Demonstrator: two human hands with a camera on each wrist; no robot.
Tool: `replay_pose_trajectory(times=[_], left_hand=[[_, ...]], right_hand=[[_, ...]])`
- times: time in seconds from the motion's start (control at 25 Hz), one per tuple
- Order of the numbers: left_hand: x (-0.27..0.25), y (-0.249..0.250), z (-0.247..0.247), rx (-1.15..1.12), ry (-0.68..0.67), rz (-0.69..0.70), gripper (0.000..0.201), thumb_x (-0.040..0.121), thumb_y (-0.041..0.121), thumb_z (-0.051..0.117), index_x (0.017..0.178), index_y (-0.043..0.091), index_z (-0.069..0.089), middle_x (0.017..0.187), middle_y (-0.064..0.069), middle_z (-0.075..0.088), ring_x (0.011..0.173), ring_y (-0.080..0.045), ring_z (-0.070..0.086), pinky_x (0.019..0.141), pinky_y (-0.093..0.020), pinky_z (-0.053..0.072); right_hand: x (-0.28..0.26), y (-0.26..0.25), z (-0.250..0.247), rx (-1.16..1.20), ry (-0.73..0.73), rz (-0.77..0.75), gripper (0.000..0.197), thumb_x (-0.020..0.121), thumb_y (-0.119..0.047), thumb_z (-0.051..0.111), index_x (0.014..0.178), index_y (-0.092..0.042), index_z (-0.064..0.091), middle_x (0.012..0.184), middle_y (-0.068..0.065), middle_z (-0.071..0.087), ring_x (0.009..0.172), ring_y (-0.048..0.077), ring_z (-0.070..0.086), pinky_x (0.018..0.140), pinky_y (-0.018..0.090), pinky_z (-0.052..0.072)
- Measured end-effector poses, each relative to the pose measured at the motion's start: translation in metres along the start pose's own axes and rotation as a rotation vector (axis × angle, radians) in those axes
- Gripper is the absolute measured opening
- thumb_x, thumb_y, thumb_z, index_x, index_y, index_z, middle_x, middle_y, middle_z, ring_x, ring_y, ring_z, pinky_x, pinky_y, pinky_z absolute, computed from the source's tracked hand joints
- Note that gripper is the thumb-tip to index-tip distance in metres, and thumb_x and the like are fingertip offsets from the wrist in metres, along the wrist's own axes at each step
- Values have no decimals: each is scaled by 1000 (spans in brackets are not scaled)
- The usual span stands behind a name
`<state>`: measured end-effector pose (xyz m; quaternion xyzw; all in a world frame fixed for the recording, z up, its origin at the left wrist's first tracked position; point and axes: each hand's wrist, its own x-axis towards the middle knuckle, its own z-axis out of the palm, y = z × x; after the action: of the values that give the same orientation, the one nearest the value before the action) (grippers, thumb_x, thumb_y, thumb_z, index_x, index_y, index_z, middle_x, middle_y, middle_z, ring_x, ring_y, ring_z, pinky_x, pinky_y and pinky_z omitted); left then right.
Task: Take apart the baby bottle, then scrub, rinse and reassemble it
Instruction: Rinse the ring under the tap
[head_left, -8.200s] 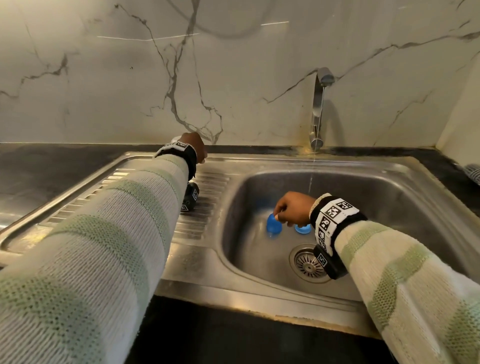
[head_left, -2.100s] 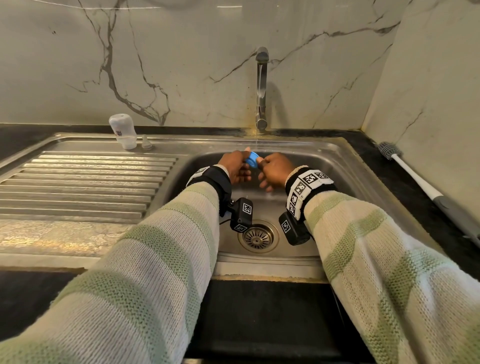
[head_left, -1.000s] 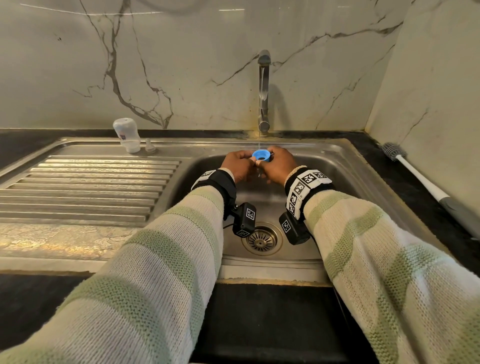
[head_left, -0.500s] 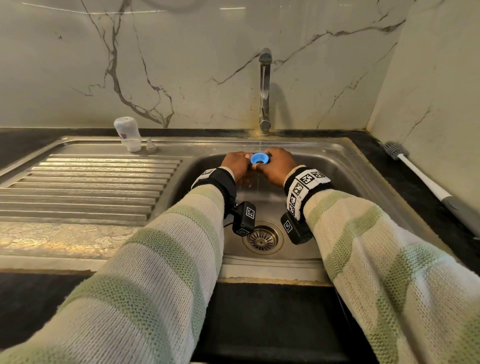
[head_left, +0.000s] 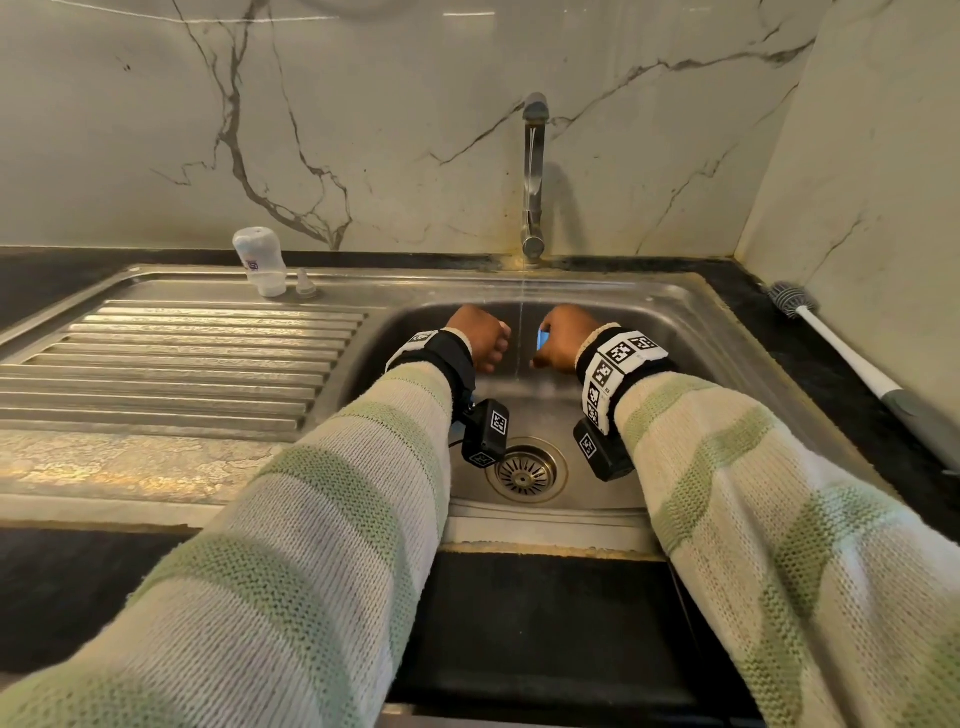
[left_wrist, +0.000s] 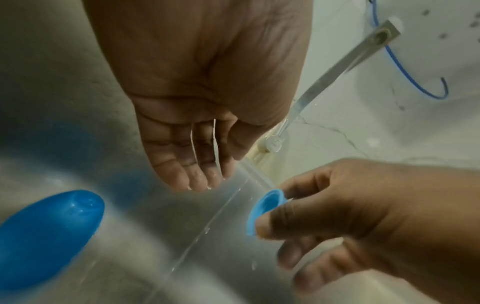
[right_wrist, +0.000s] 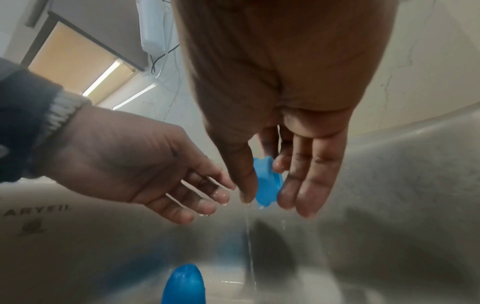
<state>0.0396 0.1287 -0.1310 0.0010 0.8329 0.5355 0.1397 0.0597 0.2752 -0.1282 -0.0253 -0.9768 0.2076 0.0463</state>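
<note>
My right hand pinches the blue screw ring on edge between thumb and fingers, just right of the thin water stream. The right wrist view shows the ring between the thumb and wet fingertips. My left hand hangs left of the stream, fingers loose and dripping, holding nothing. A blue cap lies on the basin floor below it. The white bottle body stands upside down at the back of the drainboard. The clear nipple sits beside it.
The tap runs at the back of the steel sink, and the drain lies below my wrists. A bottle brush lies on the black counter at the right, beside the marble wall. The ribbed drainboard stretches left.
Half a second ago both hands held the ring flat under the stream. My left hand has let go and drawn left; the right hand keeps the ring, now turned on edge.
</note>
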Motion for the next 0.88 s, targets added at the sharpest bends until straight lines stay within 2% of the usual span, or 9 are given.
replay_pose_trajectory(times=[0.08, 0.16, 0.28, 0.4, 0.52, 0.64, 0.68, 0.76, 0.88], left_hand=[[1, -2, -3, 360, 106, 50, 24, 96, 16, 48, 96, 2, 68, 91, -16, 67, 80, -30, 65, 69, -32, 47], [-4, -2, -5, 602, 173, 68, 25, 94, 20, 54, 105, 2, 68, 105, -17, 69, 97, -33, 67, 78, -34, 51], [-10, 0, -9, 726, 180, 87, 27, 94, 22, 59, 111, 3, 67, 109, -15, 69, 101, -31, 66, 83, -34, 52], [-13, -3, -8, 767, 135, 77, 30, 95, 26, 58, 113, 4, 68, 112, -15, 69, 104, -32, 66, 85, -35, 51], [-17, -6, -8, 711, 60, 92, 36, 93, 34, 59, 117, 11, 70, 115, -10, 70, 99, -29, 67, 85, -36, 56], [-20, -1, -3, 526, -18, 141, 41, 97, 42, 53, 125, 14, 64, 109, -10, 70, 95, -28, 69, 85, -39, 58], [-20, 0, -2, 477, -30, 164, 42, 97, 41, 53, 125, 12, 64, 106, -12, 70, 96, -29, 69, 88, -39, 57], [-19, 0, -4, 312, -28, 150, 40, 95, 42, 59, 113, 8, 71, 101, -13, 73, 96, -28, 71, 91, -38, 57], [-8, -5, -8, 110, 31, 113, 34, 91, 26, 65, 113, 1, 70, 99, -12, 72, 96, -26, 71, 88, -38, 59]], right_hand=[[-1, 1, -4, -18, 47, 10, 48, 77, -19, 82, 118, -6, 61, 115, 15, 65, 102, 31, 63, 86, 35, 52], [-4, 0, -6, -47, 51, -6, 46, 79, -18, 80, 119, -7, 60, 115, 14, 64, 102, 32, 63, 85, 35, 52], [-13, -4, -10, -149, -24, -32, 38, 81, -16, 77, 115, -7, 63, 115, 15, 66, 102, 32, 64, 88, 37, 54], [-18, -1, -15, -89, 4, -60, 53, 79, -17, 80, 126, -7, 60, 123, 14, 62, 110, 31, 61, 94, 36, 50], [-23, -2, -12, -54, -110, -146, 60, 76, -22, 83, 129, -10, 59, 125, 10, 63, 112, 26, 60, 95, 33, 47], [-24, -7, -9, -1, -102, -211, 36, 78, -13, 78, 112, -14, 68, 107, 7, 69, 100, 24, 64, 80, 29, 46], [-23, -10, -9, 9, -93, -228, 31, 78, -12, 76, 108, -14, 69, 103, 6, 70, 97, 24, 64, 78, 30, 47], [-20, -15, -8, 65, -81, -238, 29, 79, -14, 76, 108, -14, 68, 102, 5, 70, 95, 23, 65, 82, 34, 52], [-17, -17, -2, 177, -40, -191, 34, 79, -17, 77, 110, -11, 63, 101, 6, 69, 91, 23, 65, 84, 40, 54]])
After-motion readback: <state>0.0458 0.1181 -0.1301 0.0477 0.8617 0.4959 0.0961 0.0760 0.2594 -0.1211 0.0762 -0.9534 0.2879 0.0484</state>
